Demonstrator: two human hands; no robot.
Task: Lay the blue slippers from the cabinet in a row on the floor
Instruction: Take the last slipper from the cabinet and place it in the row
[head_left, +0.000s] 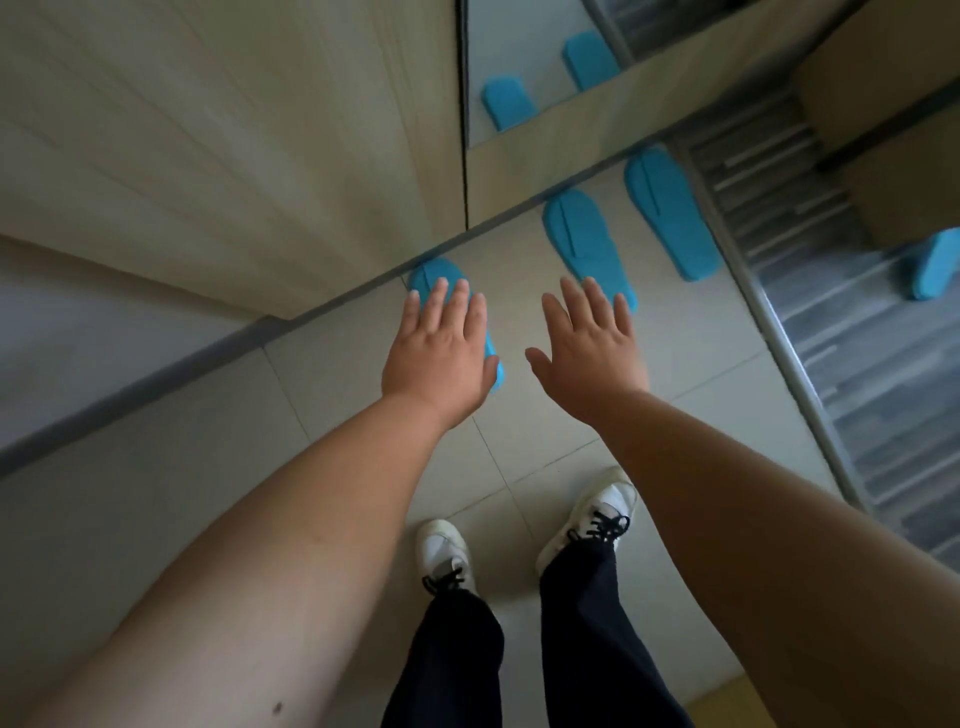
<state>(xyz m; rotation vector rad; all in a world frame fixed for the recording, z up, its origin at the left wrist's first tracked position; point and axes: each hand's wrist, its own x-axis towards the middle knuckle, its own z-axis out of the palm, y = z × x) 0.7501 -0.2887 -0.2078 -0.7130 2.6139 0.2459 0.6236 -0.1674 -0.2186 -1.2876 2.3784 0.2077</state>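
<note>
Standing over the tiled floor (649, 332), the person held both hands spread and empty: left hand (441, 358) above one blue slipper (431, 275), right hand (589, 348) just short of a second (582, 234). A third (670, 208) lay at one o'clock, another (935, 265) at three o'clock beyond the door track (769, 312). Two more (506, 101) remained in the cabinet (561, 161). Judged light, soft foam; grip by the edge. Nothing obstructed access.
</note>
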